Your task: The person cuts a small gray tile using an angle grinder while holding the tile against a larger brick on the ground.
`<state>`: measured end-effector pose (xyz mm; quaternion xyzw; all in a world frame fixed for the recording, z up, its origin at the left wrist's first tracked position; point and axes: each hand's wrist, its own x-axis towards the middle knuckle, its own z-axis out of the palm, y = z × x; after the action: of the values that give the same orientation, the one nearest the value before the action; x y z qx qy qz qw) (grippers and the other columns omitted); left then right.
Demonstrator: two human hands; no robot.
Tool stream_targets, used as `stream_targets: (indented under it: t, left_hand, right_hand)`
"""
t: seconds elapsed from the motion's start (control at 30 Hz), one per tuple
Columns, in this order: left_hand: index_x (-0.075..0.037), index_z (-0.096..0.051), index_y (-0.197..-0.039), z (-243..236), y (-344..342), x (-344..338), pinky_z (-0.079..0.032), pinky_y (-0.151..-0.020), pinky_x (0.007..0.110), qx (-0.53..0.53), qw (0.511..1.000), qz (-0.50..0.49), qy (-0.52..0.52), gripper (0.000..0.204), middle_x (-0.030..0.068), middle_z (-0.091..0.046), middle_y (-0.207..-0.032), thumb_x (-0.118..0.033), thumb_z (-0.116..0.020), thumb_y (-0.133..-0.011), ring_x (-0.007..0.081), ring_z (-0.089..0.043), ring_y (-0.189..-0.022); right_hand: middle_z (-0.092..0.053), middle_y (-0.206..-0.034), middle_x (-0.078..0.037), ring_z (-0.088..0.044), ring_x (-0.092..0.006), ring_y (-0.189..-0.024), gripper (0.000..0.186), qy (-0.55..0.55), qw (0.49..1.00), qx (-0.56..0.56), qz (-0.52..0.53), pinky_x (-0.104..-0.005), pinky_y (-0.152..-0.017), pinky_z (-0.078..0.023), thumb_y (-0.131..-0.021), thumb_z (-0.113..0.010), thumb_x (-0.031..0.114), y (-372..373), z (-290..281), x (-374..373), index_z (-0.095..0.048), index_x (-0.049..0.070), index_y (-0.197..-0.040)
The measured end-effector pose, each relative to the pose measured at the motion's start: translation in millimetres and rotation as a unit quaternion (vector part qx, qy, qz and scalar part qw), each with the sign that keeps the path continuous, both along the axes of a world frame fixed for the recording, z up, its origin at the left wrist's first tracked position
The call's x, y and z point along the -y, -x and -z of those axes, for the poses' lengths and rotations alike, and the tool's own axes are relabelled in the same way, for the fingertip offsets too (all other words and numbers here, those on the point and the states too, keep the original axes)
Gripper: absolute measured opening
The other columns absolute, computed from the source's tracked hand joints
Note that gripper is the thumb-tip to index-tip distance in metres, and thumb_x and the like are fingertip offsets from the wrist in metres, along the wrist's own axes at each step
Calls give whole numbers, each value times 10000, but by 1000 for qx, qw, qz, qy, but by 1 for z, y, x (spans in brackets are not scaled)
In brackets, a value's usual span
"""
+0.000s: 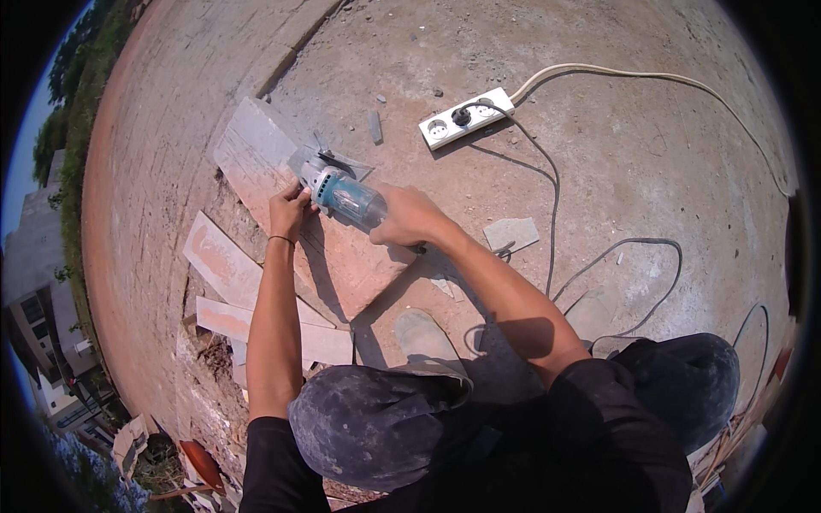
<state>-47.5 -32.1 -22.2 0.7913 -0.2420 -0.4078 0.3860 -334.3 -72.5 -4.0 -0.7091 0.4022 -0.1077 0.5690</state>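
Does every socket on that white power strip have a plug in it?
No, the white power strip has a black plug in the middle, but its left socket has no plug.

Toward 10 o'clock of the head view's centre, the right hand (pixel 406 215) wraps the rear of a blue-and-silver angle grinder (pixel 349 197) above a broad pinkish-grey slab (pixel 338 261), while the left hand (pixel 289 214) grips near its front end. Narrower slabs (pixel 224 256) lie at 8 and 9 o'clock. A white power strip (pixel 479 121) sits at 1 o'clock with a black plug (pixel 461 116) in it, and a pale fragment (pixel 513 232) lies between 2 and 3.
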Motion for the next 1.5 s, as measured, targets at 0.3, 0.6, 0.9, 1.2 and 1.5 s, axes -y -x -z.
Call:
stream_targets:
  t: [0.3,0.6,0.9,1.2,1.5]
  left_hand:
    - [93,-550,-1374,1,-1,1,-604,-641,274,14,1000,-1,12,452,131,-704,-1059,-25,-670,-954,159,-674,-782]
    - [55,-553,-1395,-5,1,0,-604,-711,268,11,999,34,-22,429,100,-686,-1085,-11,-617,-976,145,-661,-834]
    - [52,-569,-1381,-2,-4,0,-599,-706,261,14,999,26,-21,434,84,-694,-1043,-28,-651,-963,130,-651,-791]
    - [64,-573,-1368,0,1,0,-611,-646,286,5,1000,2,-2,444,108,-701,-1029,-11,-677,-944,144,-651,-730]
    - [-31,-206,-1601,-10,-9,8,-574,-622,287,53,991,125,-11,910,23,-601,-846,-28,-761,-880,114,-595,-689]
  right_hand:
    - [-711,-987,-266,-694,-432,-952,645,-12,1000,-9,0,-462,-839,-559,-591,-816,300,2,-3,-1,-638,1,-1134]
    - [-711,-980,-270,-694,-432,-934,633,-6,1000,4,-23,-456,-841,-558,-605,-798,299,8,-1,6,-638,-5,-1136]
    - [-710,-974,-275,-694,-431,-927,634,-10,999,-6,-30,-455,-832,-558,-604,-790,294,13,-2,9,-642,0,-1146]
    - [-699,-1000,-288,-679,-449,-950,644,-7,999,36,-16,-459,-848,-550,-613,-789,297,21,0,7,-627,-18,-1151]
    - [-697,-1002,-280,-686,-412,-937,724,-68,990,89,88,-426,-849,-531,-620,-775,275,21,-28,-8,-606,-34,-1253]
